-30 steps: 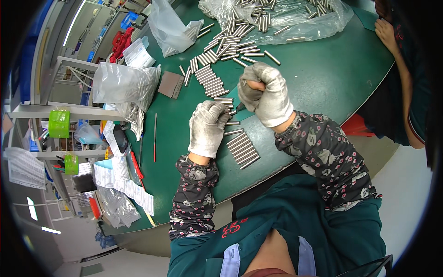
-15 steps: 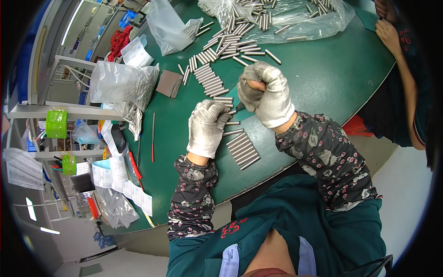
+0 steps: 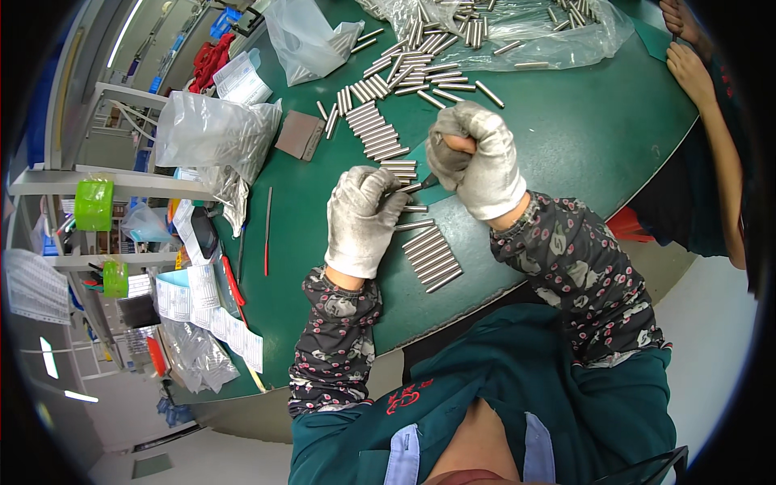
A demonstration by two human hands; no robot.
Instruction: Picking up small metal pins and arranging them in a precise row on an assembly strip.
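Note:
My left hand (image 3: 362,222), in a worn white glove, is closed around a short steel pin (image 3: 411,187) whose end pokes out past the fingertips. My right hand (image 3: 482,162), gloved with the thumb bare, is closed in a fist around a slim dark tool (image 3: 429,181). The tool's tip meets or nearly meets the pin's end; most of its body is hidden in the fist. Beside the left fingers a few pins (image 3: 400,167) lie on the table. Nearer me is a neat row of pins (image 3: 432,257), and farther off another row (image 3: 373,129).
Loose pins (image 3: 416,69) are heaped at the far side of the green table (image 3: 558,129), some on a clear plastic bag (image 3: 558,48). A brownish block (image 3: 299,135), a thin red-handled tool (image 3: 267,234) and filled plastic bags (image 3: 212,133) lie left. A co-worker's hand (image 3: 687,71) is at far right.
The whole view has shifted slightly. Both my hands keep nearly the same pose, with the dark tool still at the pin's end.

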